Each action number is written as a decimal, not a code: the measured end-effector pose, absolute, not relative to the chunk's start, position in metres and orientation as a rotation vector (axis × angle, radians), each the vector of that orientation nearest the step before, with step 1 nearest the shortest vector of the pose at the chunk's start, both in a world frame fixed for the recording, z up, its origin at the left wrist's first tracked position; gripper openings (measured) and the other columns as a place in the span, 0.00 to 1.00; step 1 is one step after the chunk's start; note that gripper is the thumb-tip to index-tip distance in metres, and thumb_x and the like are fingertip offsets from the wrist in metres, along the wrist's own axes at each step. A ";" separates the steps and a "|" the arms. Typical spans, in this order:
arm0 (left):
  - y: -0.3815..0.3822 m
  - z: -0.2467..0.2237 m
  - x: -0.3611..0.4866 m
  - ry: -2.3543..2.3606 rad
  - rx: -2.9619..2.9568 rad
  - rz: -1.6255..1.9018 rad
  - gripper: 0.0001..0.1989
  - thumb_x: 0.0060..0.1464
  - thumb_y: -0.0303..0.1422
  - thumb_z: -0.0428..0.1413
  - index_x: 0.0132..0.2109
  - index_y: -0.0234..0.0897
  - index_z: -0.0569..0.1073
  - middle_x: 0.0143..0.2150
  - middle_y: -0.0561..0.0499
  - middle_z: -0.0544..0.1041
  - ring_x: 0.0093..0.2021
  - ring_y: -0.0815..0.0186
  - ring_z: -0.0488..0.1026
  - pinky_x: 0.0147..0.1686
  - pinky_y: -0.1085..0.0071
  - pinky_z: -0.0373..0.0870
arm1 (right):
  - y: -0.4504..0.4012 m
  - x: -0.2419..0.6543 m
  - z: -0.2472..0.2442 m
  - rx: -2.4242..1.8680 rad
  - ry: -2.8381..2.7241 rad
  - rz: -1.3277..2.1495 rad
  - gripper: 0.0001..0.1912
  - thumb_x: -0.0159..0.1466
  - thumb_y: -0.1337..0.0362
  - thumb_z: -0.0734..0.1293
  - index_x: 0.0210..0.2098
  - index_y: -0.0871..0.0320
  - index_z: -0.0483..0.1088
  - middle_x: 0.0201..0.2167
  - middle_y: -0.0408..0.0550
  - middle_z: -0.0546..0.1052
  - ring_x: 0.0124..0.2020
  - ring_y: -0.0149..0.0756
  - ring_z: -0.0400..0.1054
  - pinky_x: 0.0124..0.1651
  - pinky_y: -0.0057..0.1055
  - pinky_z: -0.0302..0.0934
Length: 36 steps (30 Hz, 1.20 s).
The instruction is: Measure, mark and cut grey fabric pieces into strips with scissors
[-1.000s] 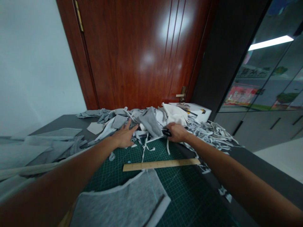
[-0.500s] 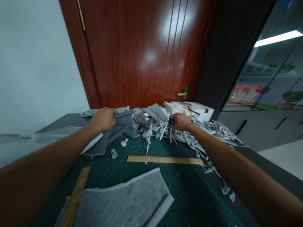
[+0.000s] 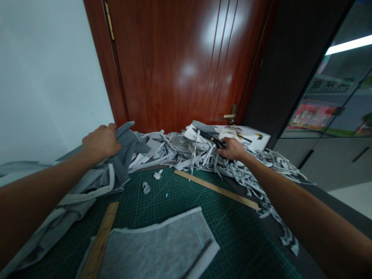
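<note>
Mat [image 3: 174,203] lies part-bare, hands [image 3: 100,143] [image 3: 233,148] seemingly gripping cloth [image 3: 125,149], scissors [image 3: 213,139].

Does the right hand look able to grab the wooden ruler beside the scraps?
Likely not without first putting down the scissors the right hand holds; the wooden ruler lies close by, mostly uncovered.

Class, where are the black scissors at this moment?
In the head view, the scissors are right of centre, in the right hand, blades over the heap of fabric scraps.

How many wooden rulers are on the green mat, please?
2: one ruler by the scrap pile, another ruler at the left of the grey cloth; fabric may hide more.
</note>
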<state>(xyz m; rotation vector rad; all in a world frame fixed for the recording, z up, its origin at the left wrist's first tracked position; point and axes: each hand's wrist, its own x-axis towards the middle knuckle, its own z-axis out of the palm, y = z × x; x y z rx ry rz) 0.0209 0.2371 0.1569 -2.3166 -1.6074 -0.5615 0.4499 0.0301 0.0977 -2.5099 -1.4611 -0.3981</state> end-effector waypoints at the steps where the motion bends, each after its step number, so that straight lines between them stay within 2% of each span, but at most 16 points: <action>1: 0.239 0.156 0.018 -1.621 -2.319 -0.539 0.24 0.62 0.30 0.56 0.64 0.28 0.68 0.59 0.32 0.76 0.55 0.40 0.77 0.48 0.45 0.79 | 0.030 0.451 0.098 -2.502 -1.450 -0.393 0.19 0.75 0.57 0.71 0.61 0.58 0.73 0.59 0.54 0.77 0.53 0.48 0.77 0.54 0.49 0.75; 7: 0.246 0.144 0.012 -1.671 -2.354 -0.433 0.26 0.62 0.30 0.60 0.64 0.27 0.70 0.58 0.33 0.78 0.55 0.43 0.77 0.51 0.48 0.77 | 0.025 0.442 0.101 -2.437 -1.541 -0.311 0.18 0.75 0.57 0.71 0.60 0.58 0.73 0.59 0.54 0.77 0.54 0.49 0.77 0.54 0.50 0.75; 12: 0.233 0.139 0.037 -1.448 -2.483 -0.488 0.28 0.59 0.27 0.57 0.65 0.18 0.68 0.60 0.26 0.75 0.56 0.41 0.76 0.55 0.49 0.75 | 0.025 0.409 0.097 -2.372 -1.770 -0.132 0.18 0.74 0.57 0.72 0.60 0.59 0.74 0.58 0.53 0.77 0.53 0.50 0.77 0.54 0.49 0.75; 14: 0.219 0.137 0.054 -1.260 -2.560 -0.535 0.29 0.59 0.26 0.56 0.66 0.22 0.68 0.61 0.30 0.73 0.61 0.44 0.73 0.62 0.52 0.71 | 0.029 0.391 0.091 -2.345 -1.861 -0.045 0.18 0.75 0.57 0.71 0.60 0.58 0.73 0.58 0.54 0.77 0.53 0.48 0.77 0.53 0.49 0.75; 17: 0.190 0.128 0.083 -0.941 -2.647 -0.599 0.34 0.60 0.28 0.55 0.73 0.34 0.62 0.71 0.38 0.66 0.72 0.51 0.63 0.72 0.57 0.59 | 0.038 0.364 0.077 -2.311 -1.959 0.045 0.18 0.75 0.57 0.71 0.60 0.58 0.73 0.58 0.53 0.77 0.52 0.48 0.77 0.53 0.48 0.76; 19: 0.167 0.116 0.101 -0.582 -2.720 -0.566 0.34 0.61 0.28 0.54 0.74 0.39 0.63 0.76 0.40 0.61 0.76 0.50 0.57 0.75 0.53 0.55 | 0.043 0.351 0.070 -2.288 -2.008 0.063 0.18 0.75 0.58 0.71 0.61 0.57 0.73 0.59 0.54 0.77 0.53 0.48 0.77 0.54 0.48 0.75; 21: 0.146 0.102 0.118 -0.279 -2.820 -0.379 0.33 0.62 0.29 0.54 0.74 0.45 0.64 0.79 0.42 0.59 0.78 0.48 0.55 0.75 0.47 0.54 | 0.045 0.346 0.066 -2.274 -2.052 0.064 0.18 0.75 0.58 0.71 0.61 0.58 0.73 0.59 0.54 0.77 0.53 0.48 0.77 0.54 0.49 0.75; 23: 0.131 0.088 0.131 -0.196 -2.930 -0.149 0.36 0.62 0.30 0.56 0.76 0.48 0.61 0.82 0.44 0.52 0.81 0.47 0.48 0.75 0.40 0.50 | 0.040 0.352 0.069 -2.255 -2.087 0.046 0.18 0.75 0.58 0.71 0.60 0.58 0.73 0.59 0.54 0.77 0.53 0.48 0.77 0.53 0.49 0.76; 25: 0.125 0.076 0.142 -0.278 -2.986 -0.028 0.36 0.62 0.33 0.59 0.75 0.48 0.63 0.83 0.43 0.48 0.82 0.44 0.44 0.74 0.34 0.51 | 0.027 0.370 0.077 -2.236 -2.102 0.003 0.18 0.75 0.58 0.71 0.61 0.58 0.73 0.59 0.54 0.77 0.53 0.48 0.77 0.54 0.49 0.75; 30: 0.128 0.064 0.154 -0.473 -2.999 0.011 0.35 0.62 0.34 0.59 0.75 0.41 0.64 0.81 0.36 0.52 0.80 0.42 0.51 0.71 0.36 0.61 | -0.032 0.440 0.094 -2.368 -1.942 -0.176 0.17 0.75 0.58 0.71 0.60 0.57 0.74 0.59 0.54 0.77 0.54 0.48 0.76 0.55 0.50 0.74; 36: 0.127 0.065 0.165 -0.517 -2.984 0.021 0.37 0.61 0.31 0.58 0.75 0.34 0.62 0.80 0.31 0.54 0.75 0.38 0.61 0.70 0.40 0.64 | -0.071 0.476 0.053 -2.566 -1.724 -0.170 0.21 0.75 0.58 0.71 0.63 0.57 0.72 0.62 0.55 0.75 0.56 0.50 0.75 0.56 0.52 0.74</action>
